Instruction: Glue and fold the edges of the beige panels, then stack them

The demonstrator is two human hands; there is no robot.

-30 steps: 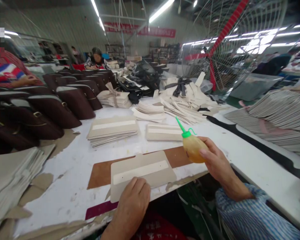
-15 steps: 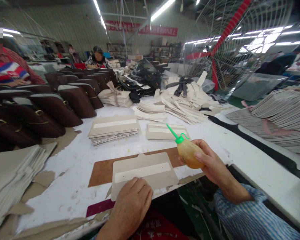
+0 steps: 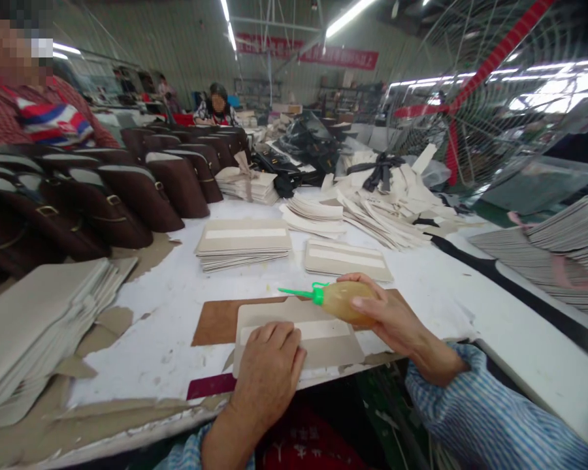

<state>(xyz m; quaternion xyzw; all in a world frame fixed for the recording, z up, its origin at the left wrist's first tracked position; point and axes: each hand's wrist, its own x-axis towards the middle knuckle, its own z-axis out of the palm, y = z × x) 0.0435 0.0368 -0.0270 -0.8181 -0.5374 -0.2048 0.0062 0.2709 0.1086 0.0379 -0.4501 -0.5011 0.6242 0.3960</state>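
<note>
A beige card piece (image 3: 333,346) with a pale strip lies on a brown board (image 3: 215,321) at the table's near edge. My left hand (image 3: 269,372) presses flat on its near left part. My right hand (image 3: 389,316) holds a small yellowish squeeze bottle (image 3: 340,301) with a green nozzle. The bottle is tipped sideways, its nozzle pointing left just above the piece's upper edge.
Stacks of beige pieces (image 3: 245,243) (image 3: 345,258) lie beyond the board, with a thick pile (image 3: 39,320) at the left and grey sheets (image 3: 558,248) at the right. Dark brown bags (image 3: 142,189) line the left. A big fan (image 3: 470,85) stands at the back right. Other people sit at the left and far back.
My right hand has swung the bottle from upright to lying sideways, moving left and down over the card piece. My left hand has slid further onto the piece.
</note>
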